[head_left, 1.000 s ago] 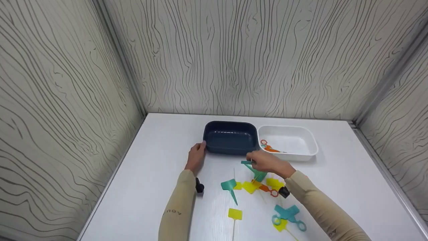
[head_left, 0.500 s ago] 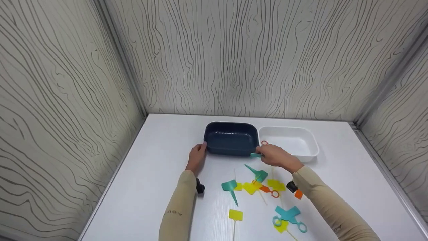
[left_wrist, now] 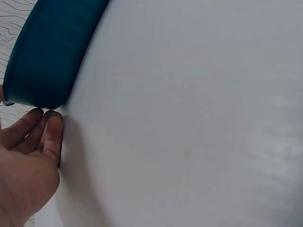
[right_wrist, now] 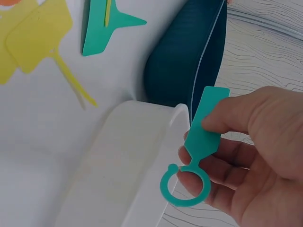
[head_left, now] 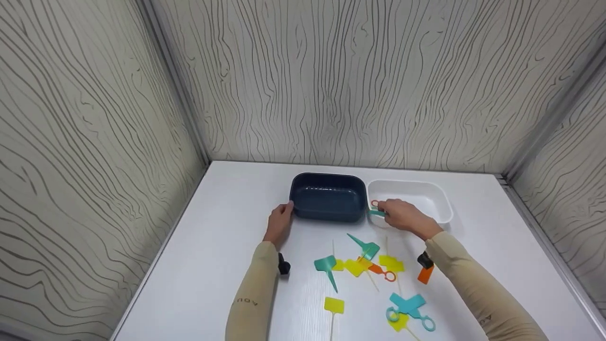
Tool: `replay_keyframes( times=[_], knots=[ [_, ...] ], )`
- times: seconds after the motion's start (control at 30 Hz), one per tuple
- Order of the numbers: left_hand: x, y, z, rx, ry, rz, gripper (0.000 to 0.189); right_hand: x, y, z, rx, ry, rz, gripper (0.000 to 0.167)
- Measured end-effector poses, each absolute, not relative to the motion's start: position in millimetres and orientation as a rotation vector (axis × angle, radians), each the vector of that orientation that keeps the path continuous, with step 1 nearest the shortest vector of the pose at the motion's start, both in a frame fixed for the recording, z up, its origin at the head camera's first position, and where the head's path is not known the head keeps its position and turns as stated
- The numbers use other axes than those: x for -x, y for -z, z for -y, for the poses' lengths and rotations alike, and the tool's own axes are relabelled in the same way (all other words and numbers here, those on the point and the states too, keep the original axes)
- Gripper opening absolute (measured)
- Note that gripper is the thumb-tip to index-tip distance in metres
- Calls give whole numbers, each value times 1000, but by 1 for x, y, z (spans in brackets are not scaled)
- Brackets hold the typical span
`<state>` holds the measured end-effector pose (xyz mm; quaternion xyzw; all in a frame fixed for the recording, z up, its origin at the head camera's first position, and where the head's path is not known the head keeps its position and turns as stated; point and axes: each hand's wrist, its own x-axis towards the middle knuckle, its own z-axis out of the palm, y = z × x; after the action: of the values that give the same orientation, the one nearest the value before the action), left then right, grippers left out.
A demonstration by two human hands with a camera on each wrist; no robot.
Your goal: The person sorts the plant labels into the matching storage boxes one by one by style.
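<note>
My right hand (head_left: pixel 405 217) pinches a green hanging plant label (right_wrist: pixel 201 137), a flat strip with an open ring at one end, between thumb and fingers. It is over the near left part of the white bin (head_left: pixel 447 208). An orange ring (head_left: pixel 374 203) shows inside that bin beside the fingers; the rest of what lies there is hidden. On the other side, my left hand (head_left: pixel 279 222) touches the left end of the dark blue bin (head_left: pixel 326 215). In the left wrist view, its fingertips (left_wrist: pixel 54 124) rest against the outer wall near the base.
Green T-shaped plant labels (head_left: pixel 325 263), yellow stake labels (head_left: pixel 334 305), an orange ring label (head_left: pixel 389 276), an orange piece (head_left: pixel 425 275) and crossed turquoise ring labels (head_left: pixel 409 304) lie on the white table (head_left: pixel 227 199). The bins stand side by side before a patterned wall (head_left: pixel 331 94).
My right hand has moved right and back with the green hanging plant label, from in front of the dark blue bin to over the white bin. My left hand has stayed at the dark blue bin.
</note>
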<state>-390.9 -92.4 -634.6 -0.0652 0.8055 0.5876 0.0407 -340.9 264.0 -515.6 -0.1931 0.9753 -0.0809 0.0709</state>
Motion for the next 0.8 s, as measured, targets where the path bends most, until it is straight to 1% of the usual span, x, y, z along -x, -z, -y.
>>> replay_keyframes(
  times=[0.17, 0.43, 0.67, 0.8],
  knots=[
    [390, 634, 93, 205, -1808, -2447, 61, 345, 515, -271, 621, 245, -2963, 18],
    [389, 634, 94, 206, -1814, -2427, 59, 357, 513, -283, 542, 227, -2965, 22],
    [389, 633, 94, 203, -1808, -2434, 61, 370, 507, -295, 605, 157, -3009, 19],
    [387, 631, 93, 215, -1793, -2439, 60, 373, 504, -303, 597, 159, -3039, 18]
  ],
)
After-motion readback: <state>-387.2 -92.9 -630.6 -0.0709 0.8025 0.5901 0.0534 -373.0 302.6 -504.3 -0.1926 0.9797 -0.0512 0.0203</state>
